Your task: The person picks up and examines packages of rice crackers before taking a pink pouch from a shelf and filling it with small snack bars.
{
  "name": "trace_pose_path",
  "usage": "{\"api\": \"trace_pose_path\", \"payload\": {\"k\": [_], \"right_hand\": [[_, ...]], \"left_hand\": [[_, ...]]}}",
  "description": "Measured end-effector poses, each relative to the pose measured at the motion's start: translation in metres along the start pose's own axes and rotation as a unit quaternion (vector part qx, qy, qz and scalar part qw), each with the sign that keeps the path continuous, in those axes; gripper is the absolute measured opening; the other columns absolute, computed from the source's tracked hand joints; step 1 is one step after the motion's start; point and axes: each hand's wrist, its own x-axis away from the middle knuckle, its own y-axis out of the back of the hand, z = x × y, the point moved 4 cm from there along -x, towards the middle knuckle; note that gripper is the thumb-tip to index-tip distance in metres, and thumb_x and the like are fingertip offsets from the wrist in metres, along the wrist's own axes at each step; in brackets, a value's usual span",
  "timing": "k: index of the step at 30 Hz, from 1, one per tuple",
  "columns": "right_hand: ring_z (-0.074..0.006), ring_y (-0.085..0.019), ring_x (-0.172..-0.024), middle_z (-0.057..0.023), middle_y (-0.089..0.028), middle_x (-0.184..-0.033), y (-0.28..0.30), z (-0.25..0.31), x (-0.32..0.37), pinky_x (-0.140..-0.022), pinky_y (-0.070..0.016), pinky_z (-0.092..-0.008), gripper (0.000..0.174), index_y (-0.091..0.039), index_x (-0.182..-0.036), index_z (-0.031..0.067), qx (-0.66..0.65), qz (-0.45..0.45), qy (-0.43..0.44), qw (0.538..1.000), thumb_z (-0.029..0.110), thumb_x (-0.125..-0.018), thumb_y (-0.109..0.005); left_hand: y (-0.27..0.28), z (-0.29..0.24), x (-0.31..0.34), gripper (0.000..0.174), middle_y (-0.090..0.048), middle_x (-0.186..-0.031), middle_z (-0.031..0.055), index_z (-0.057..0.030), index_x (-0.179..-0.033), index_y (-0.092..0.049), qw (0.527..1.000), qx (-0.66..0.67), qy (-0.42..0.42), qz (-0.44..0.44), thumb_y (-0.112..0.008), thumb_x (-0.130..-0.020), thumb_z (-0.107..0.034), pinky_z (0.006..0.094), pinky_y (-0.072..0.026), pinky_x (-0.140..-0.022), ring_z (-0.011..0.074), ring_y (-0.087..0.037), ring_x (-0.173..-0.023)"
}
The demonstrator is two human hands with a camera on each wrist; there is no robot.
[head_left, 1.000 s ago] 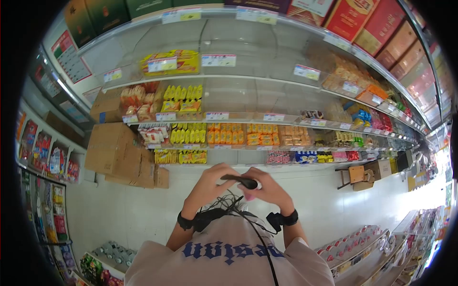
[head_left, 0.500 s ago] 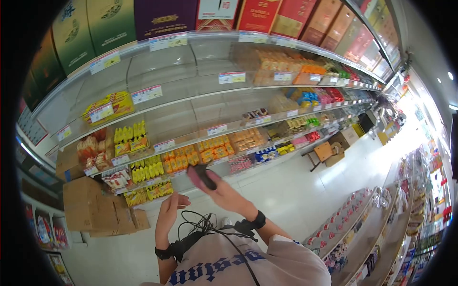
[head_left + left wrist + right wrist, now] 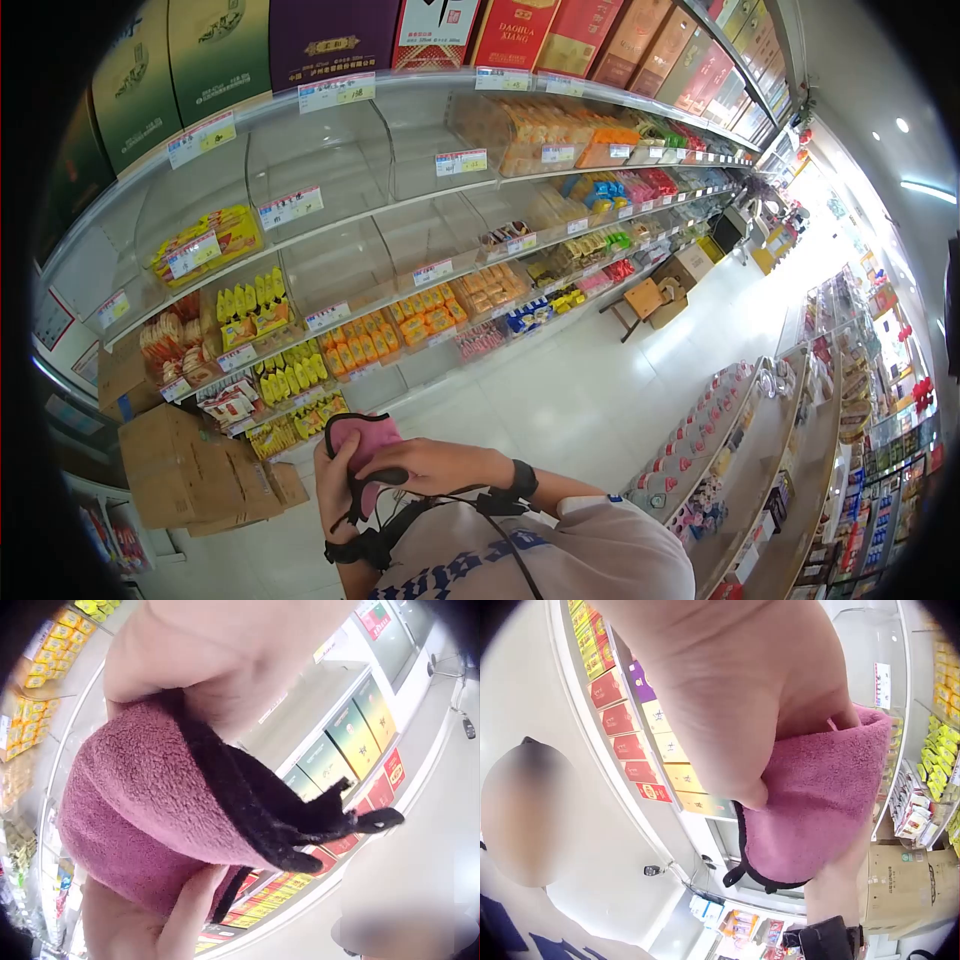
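A pink, fluffy towelling cloth [image 3: 372, 436] with black edging is bunched between both hands, low in front of the shirt. My left hand [image 3: 334, 482] grips it from the left side, thumb over the pink face. From the right, my right hand [image 3: 435, 464] holds it with fingers bent over the fabric. In the left wrist view the cloth [image 3: 142, 802] bulges in a fold, its black border hanging loose to the right. The right wrist view shows the cloth [image 3: 817, 802] spread below the right palm, a small black loop at its corner.
Shelves of snack packets [image 3: 365, 342] run across in front, with boxed bottles [image 3: 335, 40] on top. Cardboard boxes [image 3: 190, 470] stand on the floor at left. A small wooden stool [image 3: 645, 298] is farther off. A low shelf unit [image 3: 760, 470] lies at right.
The head view has swung to the right. Half a second ago the right hand alone held the cloth, apart from the left; now the hands have come together and both hold it.
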Motion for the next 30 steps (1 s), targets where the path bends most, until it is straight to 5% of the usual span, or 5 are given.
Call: {"api": "trace_pose_path", "payload": {"k": [7, 11, 15, 21, 30], "right_hand": [[-0.0360, -0.068, -0.095, -0.0203, -0.067, -0.115, 0.000, -0.005, -0.002, -0.084, -0.0555, -0.0417, 0.036, -0.062, -0.126, 0.0018, -0.007, -0.098, -0.191, 0.977, 0.007, -0.090, -0.063], [-0.0338, -0.070, -0.085, -0.0195, -0.070, -0.098, 0.007, -0.031, 0.021, -0.075, -0.0563, -0.0381, 0.024, -0.066, -0.111, -0.0019, 0.091, -0.244, -0.141, 0.955, 0.011, -0.092, -0.068], [-0.0309, -0.071, -0.084, -0.0178, -0.070, -0.093, 0.017, -0.034, 0.052, -0.074, -0.0561, -0.0362, 0.022, -0.066, -0.106, -0.0028, 0.061, -0.315, -0.175, 0.931, 0.012, -0.091, -0.070], [-0.0256, -0.070, -0.079, -0.0151, -0.070, -0.092, 0.043, -0.025, 0.105, -0.072, -0.0554, -0.0339, 0.021, -0.066, -0.106, -0.0020, 0.032, -0.363, -0.171, 0.915, 0.013, -0.091, -0.070], [-0.0293, -0.066, -0.110, -0.0203, -0.064, -0.126, 0.094, -0.030, 0.265, -0.098, -0.0519, -0.0374, 0.071, -0.054, -0.137, -0.0026, 0.151, -0.448, -0.163, 0.866, 0.032, -0.083, -0.085]], "left_hand": [[0.030, 0.037, -0.004, 0.030, -0.071, -0.114, 0.0114, 0.0026, -0.125, -0.065, 0.999, 0.035, 0.001, 0.038, -0.061, -0.102, -0.017, 0.0305, -0.0548, -0.088, 0.0181, -0.069, -0.099], [0.020, 0.051, -0.008, 0.045, -0.066, -0.126, 0.0120, 0.0005, -0.137, -0.057, 0.989, 0.051, 0.074, 0.120, -0.047, -0.109, -0.033, 0.0341, -0.0498, -0.101, 0.0209, -0.064, -0.114], [0.011, 0.072, -0.001, 0.048, -0.063, -0.128, 0.0095, 0.0029, -0.139, -0.050, 0.980, 0.139, 0.084, 0.113, -0.049, -0.108, -0.034, 0.0335, -0.0507, -0.096, 0.0184, -0.065, -0.109], [-0.059, 0.056, 0.001, 0.041, -0.068, -0.112, 0.0073, 0.0040, -0.126, -0.060, 0.973, -0.178, 0.055, 0.139, -0.075, -0.093, -0.016, 0.0264, -0.0506, -0.090, 0.0121, -0.064, -0.099], [-0.194, 0.113, 0.004, 0.034, -0.071, -0.101, 0.0058, 0.0037, -0.115, -0.065, 0.952, -0.264, 0.017, 0.152, -0.079, -0.088, -0.012, 0.0259, -0.0524, -0.081, 0.0116, -0.066, -0.090]]}}
